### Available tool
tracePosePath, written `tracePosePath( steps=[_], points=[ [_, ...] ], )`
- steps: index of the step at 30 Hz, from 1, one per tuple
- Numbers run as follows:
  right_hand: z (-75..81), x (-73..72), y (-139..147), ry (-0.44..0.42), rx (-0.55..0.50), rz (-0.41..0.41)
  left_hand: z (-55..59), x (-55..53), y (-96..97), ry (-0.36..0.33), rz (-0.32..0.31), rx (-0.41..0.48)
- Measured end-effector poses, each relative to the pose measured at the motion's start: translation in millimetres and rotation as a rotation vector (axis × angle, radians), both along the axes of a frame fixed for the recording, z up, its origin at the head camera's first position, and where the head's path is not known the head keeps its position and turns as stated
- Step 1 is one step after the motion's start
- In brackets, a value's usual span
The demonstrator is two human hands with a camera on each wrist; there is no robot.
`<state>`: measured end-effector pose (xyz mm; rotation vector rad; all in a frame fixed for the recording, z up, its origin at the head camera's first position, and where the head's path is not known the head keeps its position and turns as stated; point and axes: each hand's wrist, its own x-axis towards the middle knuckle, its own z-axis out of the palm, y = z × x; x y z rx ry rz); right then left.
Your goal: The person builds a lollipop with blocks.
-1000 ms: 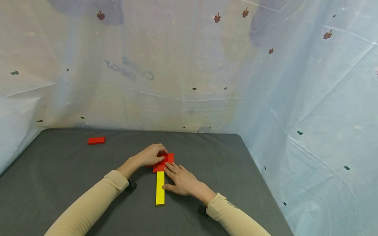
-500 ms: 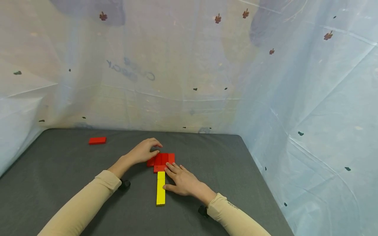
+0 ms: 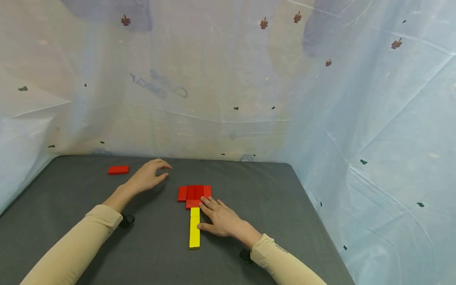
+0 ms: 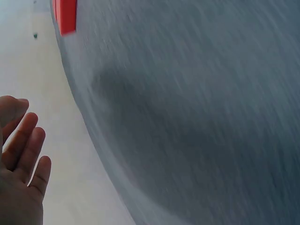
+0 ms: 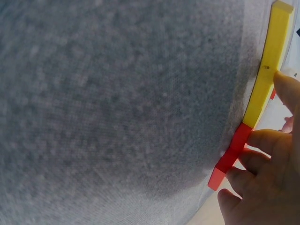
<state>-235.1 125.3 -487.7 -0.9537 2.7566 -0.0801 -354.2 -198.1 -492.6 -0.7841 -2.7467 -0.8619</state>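
Several flat red blocks (image 3: 191, 192) lie side by side mid-table, with another red block (image 3: 191, 204) crosswise along their near side. A yellow strip (image 3: 194, 231), seemingly two blocks end to end, runs from it toward me. My right hand (image 3: 221, 218) rests at the right of these blocks: outstretched fingertips touch the red ones, and the thumb touches the yellow strip. In the head view my left hand (image 3: 147, 176) is above the table, left of the red blocks, fingers loosely bent and holding nothing. A single red block (image 3: 118, 170) lies beyond it to the left.
A dark grey cloth-covered table (image 3: 270, 190) spreads under the blocks. Behind it and on the right hangs a pale plastic sheet (image 3: 221, 79) with small leaf marks. A dark device (image 3: 127, 221) sits at the left wrist.
My left hand has let go of the red blocks and moved left and away, toward the single red block. My right hand has stayed in place.
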Motion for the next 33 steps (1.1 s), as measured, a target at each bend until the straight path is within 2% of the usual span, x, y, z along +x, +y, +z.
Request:
tracePosePath(
  steps=[10, 19, 25, 33],
  points=[
    [-0.3, -0.6, 0.0, 0.0, -0.003, -0.003, 9.0, 4.8, -57.7, 0.006, 0.092, -0.04],
    [-2.2, -1.4, 0.4, 0.005, 0.004, 0.002, 4.1, 1.9, -103.4, 0.015, 0.186, -0.11],
    [-1.3, -1.3, 0.6, -0.007, -0.001, -0.002, 0.4, -0.9, -122.7, -0.034, 0.215, -0.133],
    [-2.2, -1.0, 1.4, 0.007, 0.004, 0.008, -6.1, -7.6, -135.4, -0.077, 0.254, -0.199]
  ],
)
